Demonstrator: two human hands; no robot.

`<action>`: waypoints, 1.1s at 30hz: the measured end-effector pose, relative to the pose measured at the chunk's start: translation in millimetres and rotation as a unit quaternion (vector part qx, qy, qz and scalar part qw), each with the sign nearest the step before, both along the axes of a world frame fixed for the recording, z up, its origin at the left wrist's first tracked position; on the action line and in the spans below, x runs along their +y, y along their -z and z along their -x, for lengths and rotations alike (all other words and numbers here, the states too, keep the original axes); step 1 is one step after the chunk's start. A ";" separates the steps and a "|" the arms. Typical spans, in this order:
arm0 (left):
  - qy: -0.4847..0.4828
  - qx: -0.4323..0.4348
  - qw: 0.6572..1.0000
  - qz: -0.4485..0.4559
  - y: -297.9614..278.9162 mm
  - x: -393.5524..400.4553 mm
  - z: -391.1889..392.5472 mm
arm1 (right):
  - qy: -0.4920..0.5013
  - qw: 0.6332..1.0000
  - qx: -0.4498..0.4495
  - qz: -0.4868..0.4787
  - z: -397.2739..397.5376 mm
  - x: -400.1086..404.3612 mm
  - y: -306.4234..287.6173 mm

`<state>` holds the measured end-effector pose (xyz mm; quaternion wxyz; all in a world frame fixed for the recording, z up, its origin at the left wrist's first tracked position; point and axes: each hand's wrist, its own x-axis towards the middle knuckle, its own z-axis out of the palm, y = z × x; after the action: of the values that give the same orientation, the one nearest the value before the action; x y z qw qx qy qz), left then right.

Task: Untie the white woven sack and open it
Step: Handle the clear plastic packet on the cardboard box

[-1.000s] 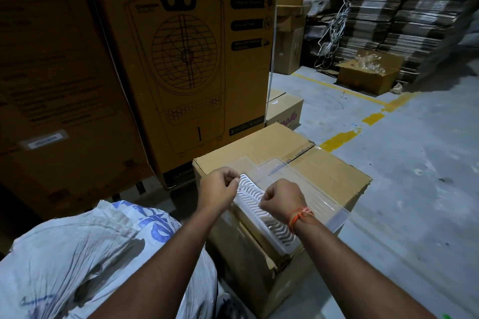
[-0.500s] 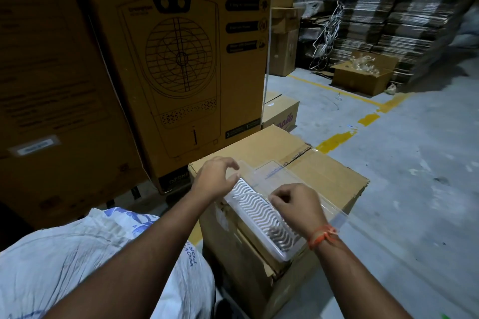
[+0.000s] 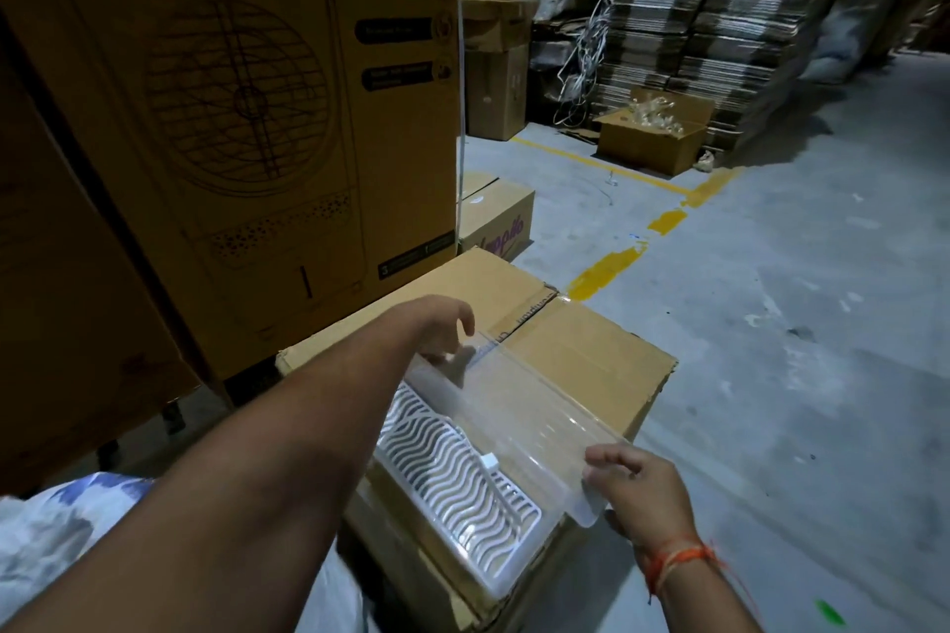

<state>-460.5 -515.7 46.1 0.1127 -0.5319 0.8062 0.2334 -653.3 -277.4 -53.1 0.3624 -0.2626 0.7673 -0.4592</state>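
Note:
The white woven sack, printed with blue, lies at the lower left; my left forearm hides much of it and its mouth is out of sight. Neither hand touches it. Both hands are on a clear plastic cover that lies over a white wavy grille on a cardboard box. My left hand curls over the cover's far end. At the cover's near right end, my right hand pinches it with the thumb on top.
A tall carton printed with a fan stands right behind the box, with another carton to its left. A small box sits on the grey floor, an open box and stacked flat cardboard further back. Yellow floor marks run to the right.
My hands have moved apart from the middle of the clear cover to its two ends: the left to the far end, the right to the near right end.

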 end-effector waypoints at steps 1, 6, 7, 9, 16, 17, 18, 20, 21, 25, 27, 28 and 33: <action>0.011 -0.021 1.000 -0.008 4.4 -4.1 3.1 | 0.001 1.000 -0.001 0.004 2.2 -1.3 5.5; 0.008 -0.040 0.999 0.011 17.8 -12.4 15.1 | 0.033 0.998 0.024 0.039 11.0 -6.5 13.0; -0.003 -0.028 1.000 0.008 17.7 -13.0 14.9 | 0.031 0.998 0.022 0.046 11.3 -6.7 10.0; -0.021 0.013 1.000 0.007 17.0 -14.2 12.7 | 0.033 0.996 0.034 0.072 9.8 -6.1 0.6; -0.237 0.377 0.895 -0.032 -12.0 -2.3 -12.3 | 0.025 0.952 0.198 0.232 -4.9 7.5 -47.2; -0.275 0.424 0.862 -0.028 -16.9 1.5 -18.8 | 0.016 0.943 0.222 0.249 -9.6 10.1 -50.8; -0.301 0.458 0.837 -0.014 -21.5 6.9 -26.1 | 0.011 0.935 0.239 0.263 -15.1 13.2 -52.8; -0.327 0.497 0.803 0.017 -27.2 19.0 -42.8 | 0.003 0.921 0.267 0.284 -28.0 20.7 -56.8; -0.335 0.506 0.794 0.028 -27.8 25.6 -51.2 | -0.008 0.913 0.281 0.296 -34.1 24.7 -58.6; -0.381 0.462 0.795 0.091 -22.1 46.1 -84.9 | -0.086 0.883 0.301 0.351 -55.3 42.3 -64.5; -0.398 0.474 0.782 0.077 -19.3 53.0 -101.5 | -0.132 0.881 0.278 0.360 -64.0 51.4 -67.5; -0.404 0.492 0.769 0.054 -19.4 56.5 -109.0 | -0.153 0.885 0.259 0.356 -68.1 55.7 -69.0; -0.405 0.519 0.751 -0.049 -24.4 78.9 -133.7 | -0.218 0.922 0.196 0.252 -83.7 71.0 -77.1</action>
<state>-326.7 -436.7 70.5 -0.4027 -0.5990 0.4371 0.5366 -569.6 -206.4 24.0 0.2174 -0.5909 0.6058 -0.4863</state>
